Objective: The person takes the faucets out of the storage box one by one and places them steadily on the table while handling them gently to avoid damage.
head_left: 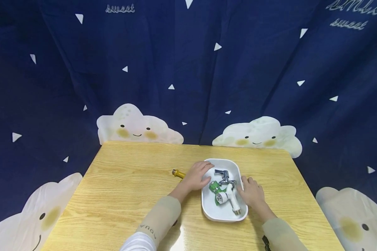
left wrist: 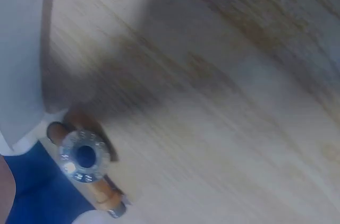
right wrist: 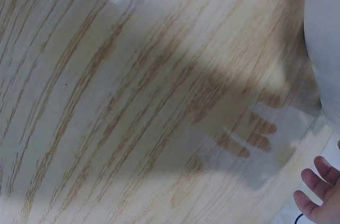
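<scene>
A white rectangular basin (head_left: 211, 210) stands on the table between both hands. Inside lie a chrome faucet (head_left: 225, 177), a green faucet (head_left: 214, 187) and a white faucet (head_left: 231, 198). My left hand (head_left: 195, 176) is at the basin's left rim, fingers spread and thumb towards the inside. On the opposite side, my right hand (head_left: 253, 192) is beside the right rim with its thumb at the edge. The right wrist view shows the right fingers (right wrist: 316, 184) relaxed and apart. A yellow faucet (head_left: 178, 173) lies left of the basin, partly hidden behind my left hand.
The wooden table (head_left: 125, 181) extends on both sides of the basin. Behind it hangs a dark blue curtain (head_left: 188, 69) with clouds and white triangles. In the left wrist view, the yellow faucet's round silver fitting (left wrist: 66, 155) is near the basin wall (left wrist: 21, 49).
</scene>
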`<action>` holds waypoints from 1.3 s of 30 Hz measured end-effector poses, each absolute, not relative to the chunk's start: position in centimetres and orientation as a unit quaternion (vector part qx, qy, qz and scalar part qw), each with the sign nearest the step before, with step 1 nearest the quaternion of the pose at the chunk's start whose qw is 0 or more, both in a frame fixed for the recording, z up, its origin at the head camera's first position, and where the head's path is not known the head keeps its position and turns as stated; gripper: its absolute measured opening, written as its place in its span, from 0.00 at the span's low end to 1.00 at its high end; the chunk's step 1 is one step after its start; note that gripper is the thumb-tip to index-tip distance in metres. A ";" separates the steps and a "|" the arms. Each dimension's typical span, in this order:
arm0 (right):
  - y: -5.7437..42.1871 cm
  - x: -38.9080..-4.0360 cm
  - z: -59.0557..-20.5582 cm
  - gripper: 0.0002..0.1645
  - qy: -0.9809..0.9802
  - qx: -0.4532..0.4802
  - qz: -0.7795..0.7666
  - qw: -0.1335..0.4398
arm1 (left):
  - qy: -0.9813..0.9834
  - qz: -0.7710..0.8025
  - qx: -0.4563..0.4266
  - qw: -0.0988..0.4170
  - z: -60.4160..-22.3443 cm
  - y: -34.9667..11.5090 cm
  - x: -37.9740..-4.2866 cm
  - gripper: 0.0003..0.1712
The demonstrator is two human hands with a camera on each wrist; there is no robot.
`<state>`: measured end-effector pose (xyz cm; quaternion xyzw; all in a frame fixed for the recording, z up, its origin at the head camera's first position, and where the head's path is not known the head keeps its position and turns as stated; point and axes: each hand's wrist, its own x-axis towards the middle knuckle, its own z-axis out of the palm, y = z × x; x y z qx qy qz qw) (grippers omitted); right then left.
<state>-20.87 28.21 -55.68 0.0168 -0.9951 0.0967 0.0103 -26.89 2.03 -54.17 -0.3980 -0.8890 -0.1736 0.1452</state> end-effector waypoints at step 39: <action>28.1 -20.8 -55.7 0.30 -0.995 0.015 0.101 0.007 | -0.799 0.043 -0.600 -0.014 -52.9 6.8 -23.0 0.34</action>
